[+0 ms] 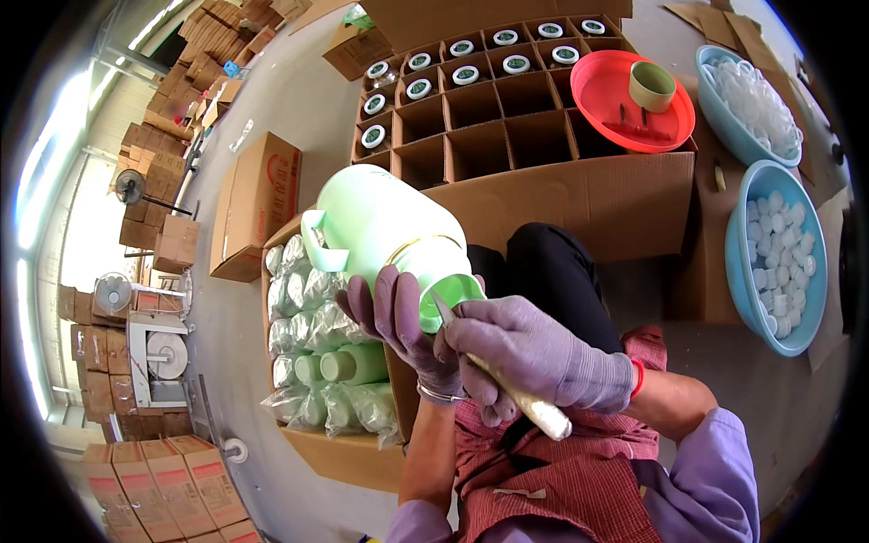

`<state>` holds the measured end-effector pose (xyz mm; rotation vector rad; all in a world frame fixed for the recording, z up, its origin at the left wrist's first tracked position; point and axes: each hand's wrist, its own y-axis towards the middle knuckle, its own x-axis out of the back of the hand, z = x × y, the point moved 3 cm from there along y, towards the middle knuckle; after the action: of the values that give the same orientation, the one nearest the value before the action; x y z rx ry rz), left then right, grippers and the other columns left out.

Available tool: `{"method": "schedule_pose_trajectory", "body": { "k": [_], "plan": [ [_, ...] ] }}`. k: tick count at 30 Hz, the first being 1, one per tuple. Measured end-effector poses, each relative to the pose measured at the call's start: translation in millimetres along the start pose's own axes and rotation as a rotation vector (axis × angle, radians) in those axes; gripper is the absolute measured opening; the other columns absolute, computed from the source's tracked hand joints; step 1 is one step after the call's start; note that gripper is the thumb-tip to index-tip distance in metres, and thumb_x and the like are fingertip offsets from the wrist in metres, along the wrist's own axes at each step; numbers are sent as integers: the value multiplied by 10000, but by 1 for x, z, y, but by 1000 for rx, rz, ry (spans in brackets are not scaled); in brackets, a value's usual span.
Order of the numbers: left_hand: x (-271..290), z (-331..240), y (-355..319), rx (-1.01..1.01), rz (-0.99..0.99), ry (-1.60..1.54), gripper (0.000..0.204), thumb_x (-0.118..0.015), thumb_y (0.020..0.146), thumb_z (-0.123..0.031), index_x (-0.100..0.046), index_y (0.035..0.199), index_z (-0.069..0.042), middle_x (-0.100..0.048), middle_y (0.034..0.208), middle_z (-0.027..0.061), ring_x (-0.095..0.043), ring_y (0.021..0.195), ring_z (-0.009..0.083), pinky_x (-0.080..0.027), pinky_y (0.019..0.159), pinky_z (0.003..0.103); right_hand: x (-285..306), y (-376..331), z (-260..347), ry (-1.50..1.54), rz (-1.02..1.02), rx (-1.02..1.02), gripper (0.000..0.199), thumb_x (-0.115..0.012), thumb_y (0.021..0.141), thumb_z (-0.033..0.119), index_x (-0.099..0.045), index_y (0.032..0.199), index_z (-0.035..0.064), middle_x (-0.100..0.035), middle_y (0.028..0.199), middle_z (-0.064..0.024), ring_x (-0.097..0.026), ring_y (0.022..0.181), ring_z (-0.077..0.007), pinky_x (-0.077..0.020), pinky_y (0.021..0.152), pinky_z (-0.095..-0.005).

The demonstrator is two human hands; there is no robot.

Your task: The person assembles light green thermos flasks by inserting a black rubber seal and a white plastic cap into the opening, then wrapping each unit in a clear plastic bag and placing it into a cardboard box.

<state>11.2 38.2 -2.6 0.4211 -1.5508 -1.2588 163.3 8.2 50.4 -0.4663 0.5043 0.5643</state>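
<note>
A pale green jug (385,217) with a side handle lies tilted in front of me, its open neck turned toward my lap. My left hand (398,326), in a grey-purple glove, grips it from below at the neck, fingers up against its side. In my gloved right hand (543,348) is a knife (534,410) with a pale wrapped handle. Its narrow blade points up to the jug's rim and looks to be touching it. The right fingers are closed around the handle. The jug's far side is hidden.
Ahead stands a divided carton (561,199) with several white-lidded containers (464,75). On its right corner rests a red basin (593,90) holding a tape roll (652,86). Blue basins of white caps (778,262) and clear rings (751,104) sit right. Bagged green jugs (353,364) fill a carton at left.
</note>
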Motion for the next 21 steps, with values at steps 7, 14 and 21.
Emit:
{"method": "schedule_pose_trajectory", "body": {
  "k": [7,14,21],
  "plan": [
    [-6,-4,-1,41,43,-87,796,-856,735,-343,-454,1340,-19,-481,1341,152,-413,1312,426,-377,1088,571,13,15,-20,-1024,-201,622,212,-539,982,193,-564,889,5,-583,583,-126,-605,501,-286,-492,506,-399],
    [-2,10,10,274,34,-236,860,-886,671,-309,-457,1346,6,-502,1339,150,-402,1326,413,-330,1120,573,55,-10,28,-1081,-369,335,233,-550,934,224,-628,825,33,-625,673,-205,-645,645,-388,-523,621,-471],
    [6,4,37,657,-51,-661,896,-863,687,-217,-406,1430,-15,-430,1416,152,-431,1319,344,-381,1111,484,284,23,109,-1723,-1151,246,361,-625,887,386,-634,1058,68,-650,1065,-190,-658,919,-374,-540,788,-463]
  ]
}}
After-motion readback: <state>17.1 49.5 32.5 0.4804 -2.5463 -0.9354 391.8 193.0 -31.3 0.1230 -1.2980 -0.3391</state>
